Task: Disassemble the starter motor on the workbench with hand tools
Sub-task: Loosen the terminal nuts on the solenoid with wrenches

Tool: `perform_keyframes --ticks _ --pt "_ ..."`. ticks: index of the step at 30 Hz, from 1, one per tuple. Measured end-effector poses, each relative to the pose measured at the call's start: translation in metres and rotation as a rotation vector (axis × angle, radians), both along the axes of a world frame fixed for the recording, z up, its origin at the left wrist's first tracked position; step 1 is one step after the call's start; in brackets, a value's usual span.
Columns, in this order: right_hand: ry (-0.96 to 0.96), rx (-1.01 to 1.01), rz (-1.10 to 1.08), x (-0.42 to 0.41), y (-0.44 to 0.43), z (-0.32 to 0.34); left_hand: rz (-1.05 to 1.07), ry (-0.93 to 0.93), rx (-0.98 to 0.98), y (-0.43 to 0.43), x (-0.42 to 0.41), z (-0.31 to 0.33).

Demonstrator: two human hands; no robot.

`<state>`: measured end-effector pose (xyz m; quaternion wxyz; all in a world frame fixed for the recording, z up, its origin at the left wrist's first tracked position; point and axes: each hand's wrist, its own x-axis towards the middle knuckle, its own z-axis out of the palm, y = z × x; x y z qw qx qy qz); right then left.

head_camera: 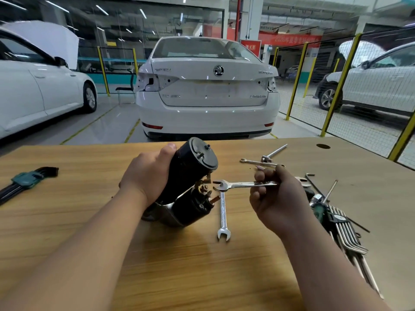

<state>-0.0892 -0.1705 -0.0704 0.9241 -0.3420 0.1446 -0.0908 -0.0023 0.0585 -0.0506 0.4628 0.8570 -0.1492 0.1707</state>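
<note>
Over the wooden worktop [179,265]: left grip [148,173] clasps black cylindrical starter motor [190,167]; right grip [276,198] pinches silver open-ended spanner [238,184]

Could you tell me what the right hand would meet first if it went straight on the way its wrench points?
Most likely the brass nut on the starter motor, just ahead of the open end of the wrench that the right hand holds; depth is hard to judge from one view.
</note>
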Motion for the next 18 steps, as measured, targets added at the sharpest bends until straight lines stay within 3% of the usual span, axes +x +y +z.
perform_keyframes --ticks 8,18 --pt "-0.147 0.027 -0.148 -0.033 0.033 -0.016 0.012 0.000 0.002 -0.002 -0.004 0.001" --pt "-0.122 0.001 -0.215 -0.037 0.044 -0.016 0.020 0.007 0.012 -0.003 -0.007 0.002"
